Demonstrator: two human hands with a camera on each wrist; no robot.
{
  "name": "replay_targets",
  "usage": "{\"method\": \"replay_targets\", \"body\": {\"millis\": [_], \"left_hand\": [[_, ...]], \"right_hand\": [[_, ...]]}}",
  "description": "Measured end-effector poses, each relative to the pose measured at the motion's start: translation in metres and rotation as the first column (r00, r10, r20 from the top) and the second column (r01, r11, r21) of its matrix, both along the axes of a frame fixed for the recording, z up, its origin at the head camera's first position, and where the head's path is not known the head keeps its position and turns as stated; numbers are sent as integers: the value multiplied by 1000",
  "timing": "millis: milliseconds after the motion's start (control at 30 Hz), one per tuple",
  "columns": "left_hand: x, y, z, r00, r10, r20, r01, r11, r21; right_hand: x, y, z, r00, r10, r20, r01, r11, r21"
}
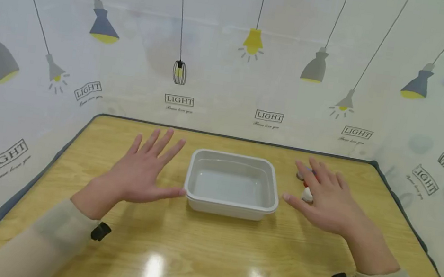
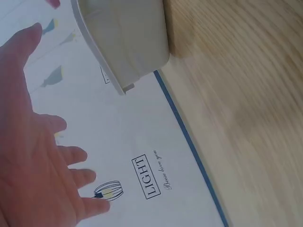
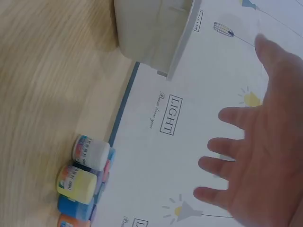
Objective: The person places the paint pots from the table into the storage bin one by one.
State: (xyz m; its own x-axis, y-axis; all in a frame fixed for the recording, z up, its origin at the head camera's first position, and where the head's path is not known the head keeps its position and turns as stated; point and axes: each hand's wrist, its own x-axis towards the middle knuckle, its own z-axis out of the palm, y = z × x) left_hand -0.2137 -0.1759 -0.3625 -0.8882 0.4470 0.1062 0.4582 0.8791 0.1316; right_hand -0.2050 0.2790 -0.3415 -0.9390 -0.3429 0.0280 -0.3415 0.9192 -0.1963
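A white rectangular plastic tub stands on the wooden table between my two hands. My left hand hovers to its left with fingers spread; in the head view the thumb tip overlaps the tub's left edge, and the left wrist view shows a gap there. To the right of the tub my right hand is held up, fingers straight and apart, holding nothing. Beneath and beyond it is a cluster of small paint jars, mostly hidden in the head view. The right wrist view shows a white jar, a yellow jar, a blue jar and an orange jar.
The wooden table has a dark blue edge along its back and sides. Behind and beside it hangs a pale wall covering printed with lamps. Both sleeves carry a small black clip.
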Motion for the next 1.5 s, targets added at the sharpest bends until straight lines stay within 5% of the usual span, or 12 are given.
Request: {"method": "replay_targets", "body": {"millis": [100, 233, 633, 833, 1033, 1500], "left_hand": [[-3, 0, 0, 1000, -27, 16, 26, 999, 46], [-7, -2, -3, 990, -65, 124, 44, 985, 167], [-34, 8, -28, 918, -146, 369, 5, 934, 358], [-43, 22, -38, 896, -214, 390, 33, 906, 422], [-42, 25, -41, 881, -206, 426, -1, 900, 435], [-41, 26, -46, 885, -154, 440, -38, 917, 398]], "right_hand": [[0, 1, 1, 999, 9, -36, -11, 999, -46], [0, 2, 0, 998, 10, -62, -17, 993, -114], [0, 9, -4, 999, -23, -38, 18, 993, -117], [1, 13, -8, 999, -32, -24, 29, 993, -113], [2, 17, -8, 999, -43, -16, 41, 993, -111], [-4, 42, -16, 994, -105, 29, 109, 972, -208]]}}
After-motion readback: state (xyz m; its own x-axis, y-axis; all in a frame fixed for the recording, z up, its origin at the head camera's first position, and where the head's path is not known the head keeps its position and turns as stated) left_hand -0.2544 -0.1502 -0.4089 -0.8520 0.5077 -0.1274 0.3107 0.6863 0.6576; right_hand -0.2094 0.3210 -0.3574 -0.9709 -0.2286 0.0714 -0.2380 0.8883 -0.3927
